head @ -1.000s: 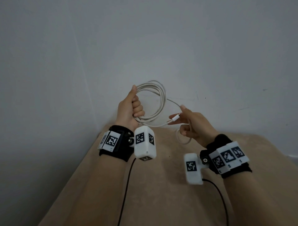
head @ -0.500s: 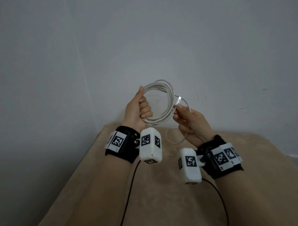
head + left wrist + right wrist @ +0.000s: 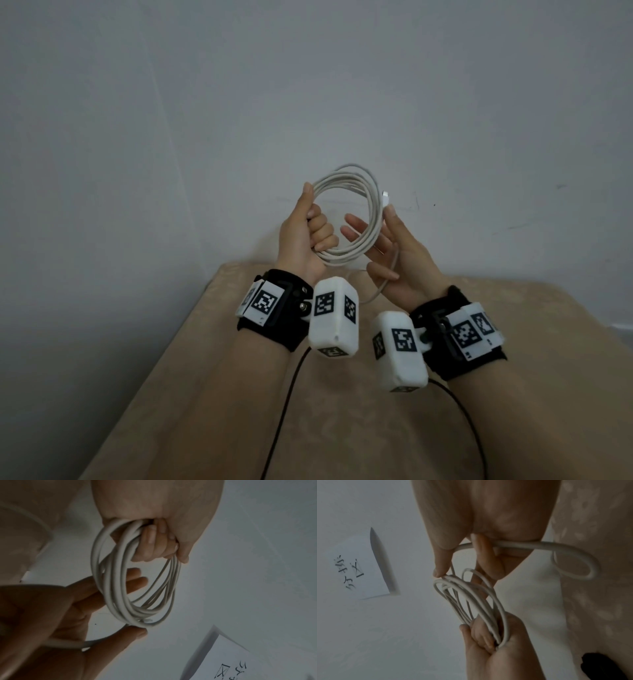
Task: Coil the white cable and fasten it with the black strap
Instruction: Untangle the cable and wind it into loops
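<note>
Partly hidden in left hand: white cable coil

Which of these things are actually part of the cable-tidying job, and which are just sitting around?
Part of the job:
white cable, coiled, gripped by the left hand
right hand, guiding the loose end
dark object, possibly the strap

Just lying about:
paper note on the wall
beige cover

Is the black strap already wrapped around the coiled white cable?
No. The white cable coil gripped in the left hand shows only bare white loops, no strap on them.
</note>
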The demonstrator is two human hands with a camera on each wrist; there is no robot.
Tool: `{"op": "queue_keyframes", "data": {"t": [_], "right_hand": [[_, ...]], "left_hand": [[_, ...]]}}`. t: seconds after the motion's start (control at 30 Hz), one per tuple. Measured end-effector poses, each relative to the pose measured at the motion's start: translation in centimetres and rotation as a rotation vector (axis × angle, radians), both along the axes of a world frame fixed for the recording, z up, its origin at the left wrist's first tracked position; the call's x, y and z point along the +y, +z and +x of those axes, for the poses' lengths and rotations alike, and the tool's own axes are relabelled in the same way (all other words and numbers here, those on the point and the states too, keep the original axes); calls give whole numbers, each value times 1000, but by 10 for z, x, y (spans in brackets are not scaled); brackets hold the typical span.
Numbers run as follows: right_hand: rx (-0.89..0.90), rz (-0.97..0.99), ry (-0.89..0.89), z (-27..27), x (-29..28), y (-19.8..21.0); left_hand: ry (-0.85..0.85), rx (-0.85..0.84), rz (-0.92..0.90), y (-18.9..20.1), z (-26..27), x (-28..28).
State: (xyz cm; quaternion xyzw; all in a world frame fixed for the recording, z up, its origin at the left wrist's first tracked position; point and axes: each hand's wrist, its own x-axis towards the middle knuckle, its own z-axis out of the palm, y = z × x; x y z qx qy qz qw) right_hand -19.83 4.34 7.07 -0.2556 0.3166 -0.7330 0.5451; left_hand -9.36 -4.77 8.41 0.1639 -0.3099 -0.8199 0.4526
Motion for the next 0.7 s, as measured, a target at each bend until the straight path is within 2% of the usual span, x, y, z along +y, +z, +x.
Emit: {"op": "queue_keyframes", "data": {"t": [0.2,0.37,0.47,0.6,0.7], "right_hand": [[-62,-60,79,-4,-1,-2],[-29,-91,95,-9,-3,-3],[94,-57,56,-16,0,-2],[410,58,71,-21,6,1],[557,130,129,-21,9,3]], "left_hand": [[-15,-23,15,-5,-7,2],[-114,-47,64,-10,-12,1],[-200,-126,62,-13,-7,-4],[-258,-356,-118,-17,8,-14],[-261,-482,-259,-20,17,-19]]}}
